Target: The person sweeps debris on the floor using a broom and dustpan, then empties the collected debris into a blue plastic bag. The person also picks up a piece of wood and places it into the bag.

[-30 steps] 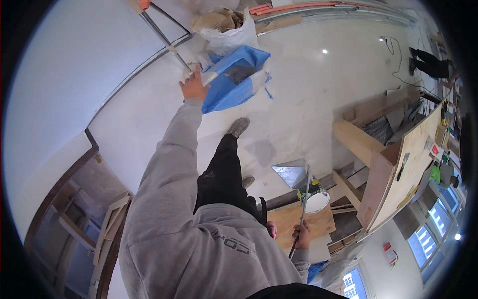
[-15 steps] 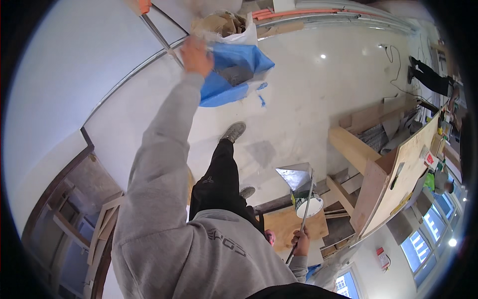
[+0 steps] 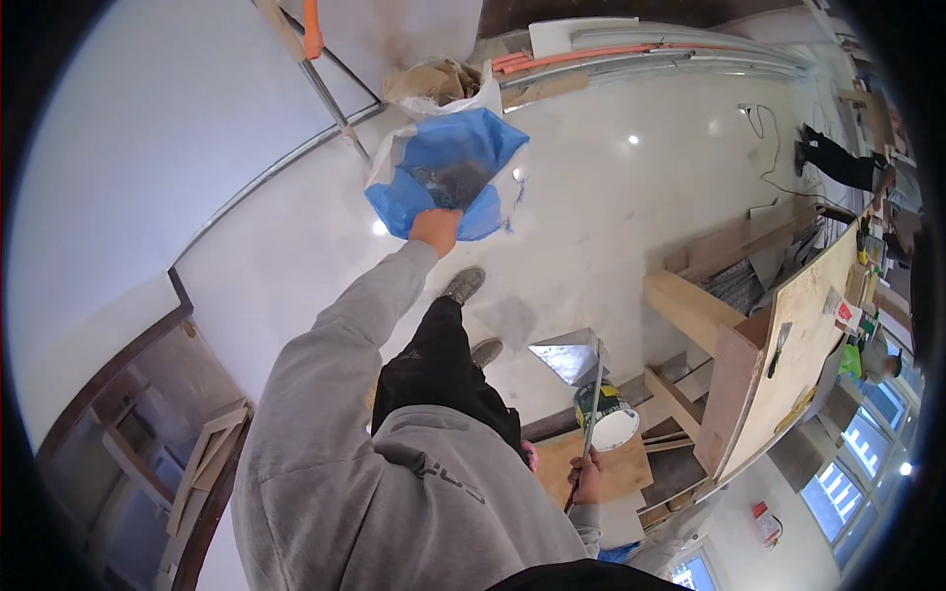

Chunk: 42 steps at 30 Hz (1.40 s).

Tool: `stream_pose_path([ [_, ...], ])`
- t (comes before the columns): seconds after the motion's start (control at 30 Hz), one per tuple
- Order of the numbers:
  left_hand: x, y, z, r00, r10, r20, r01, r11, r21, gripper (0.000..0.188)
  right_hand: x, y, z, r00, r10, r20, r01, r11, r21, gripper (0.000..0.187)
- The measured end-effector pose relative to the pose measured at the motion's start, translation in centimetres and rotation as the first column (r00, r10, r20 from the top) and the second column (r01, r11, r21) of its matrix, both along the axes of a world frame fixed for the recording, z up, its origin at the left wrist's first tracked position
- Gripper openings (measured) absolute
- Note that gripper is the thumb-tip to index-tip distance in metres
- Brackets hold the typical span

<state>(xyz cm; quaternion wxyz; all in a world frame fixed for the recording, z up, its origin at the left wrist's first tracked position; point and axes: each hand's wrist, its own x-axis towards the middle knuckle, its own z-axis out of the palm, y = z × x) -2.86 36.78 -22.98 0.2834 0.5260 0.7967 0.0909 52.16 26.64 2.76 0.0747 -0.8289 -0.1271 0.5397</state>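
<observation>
My left hand (image 3: 435, 229) is stretched out in a grey sleeve and grips the near rim of a blue plastic bag (image 3: 445, 167). The bag hangs open above the white floor, with dark rubble visible inside. My right hand (image 3: 588, 479) is low at my side, closed on the thin handle of a long tool. That tool ends in a flat metal blade (image 3: 567, 357), which sits just above a paint can (image 3: 609, 418). My dark trousers and shoes show between the two hands.
A brown paper sack (image 3: 434, 79) and a metal stand with an orange clamp (image 3: 313, 30) are behind the bag. Pipes and boards (image 3: 631, 54) line the far wall. Timber and a plywood sheet (image 3: 788, 364) are stacked on the right. Another person (image 3: 838, 163) is far right. A wooden frame (image 3: 187, 463) lies at the left.
My left hand has come down and nearer to my body with the blue bag, which now hangs open toward the camera. The right hand keeps hold of the tool.
</observation>
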Motion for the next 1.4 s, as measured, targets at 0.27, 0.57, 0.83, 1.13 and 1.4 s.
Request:
stream_pose_path([
  [0.27,-0.9,-0.4,-5.1,0.996,-0.018,-0.086,0.004,0.986,-0.168,0.019,-0.2,-0.5,-0.8,0.999,0.009,-0.043,-0.006,0.996,0.087,0.056],
  [0.57,0.9,-2.6,-0.2,0.981,-0.042,-0.189,0.045,0.999,0.01,0.054,2.2,-5.2,-1.3,0.988,-0.079,-0.133,0.096,0.987,0.125,0.057],
  [0.83,5.1,-7.6,0.8,0.985,-0.171,-0.029,0.173,0.975,0.141,0.028,5.0,-9.5,-4.3,0.978,0.053,0.201,-0.116,0.943,0.313,0.064],
  [1.13,8.9,-14.0,14.8,0.877,0.229,0.423,-0.222,0.973,-0.067,0.03,10.6,-17.6,-10.0,0.966,-0.072,-0.248,0.104,0.987,0.121,0.025],
  [1.4,8.3,-22.9,12.0,0.919,0.106,0.38,-0.228,0.928,0.293,0.026,10.2,-30.4,-19.7,0.947,-0.284,-0.149,0.284,0.959,-0.019,0.021],
])
